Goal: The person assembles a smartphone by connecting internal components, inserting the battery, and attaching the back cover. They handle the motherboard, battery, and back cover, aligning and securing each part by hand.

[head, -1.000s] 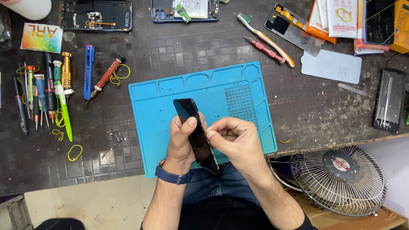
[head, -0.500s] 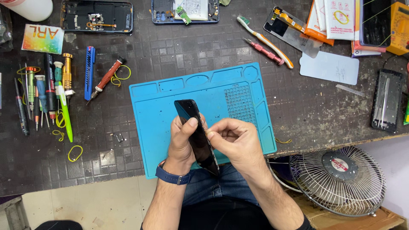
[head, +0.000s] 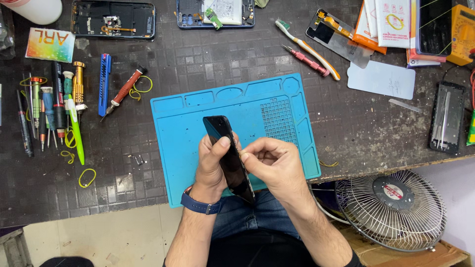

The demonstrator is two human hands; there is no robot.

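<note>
A black smartphone is held tilted on edge over the near part of a blue silicone work mat. My left hand grips it from the left, thumb on the dark glass face. My right hand is at the phone's right edge, its fingers pinched against the side of the frame. Whether a small tool sits between those fingers is hidden. A dark blue band is on my left wrist.
Screwdrivers and a green pen lie at the left, with a blue cutter and a red-handled driver. Opened phone bodies sit at the back, a toothbrush and parts at the right. A small fan stands below the bench edge.
</note>
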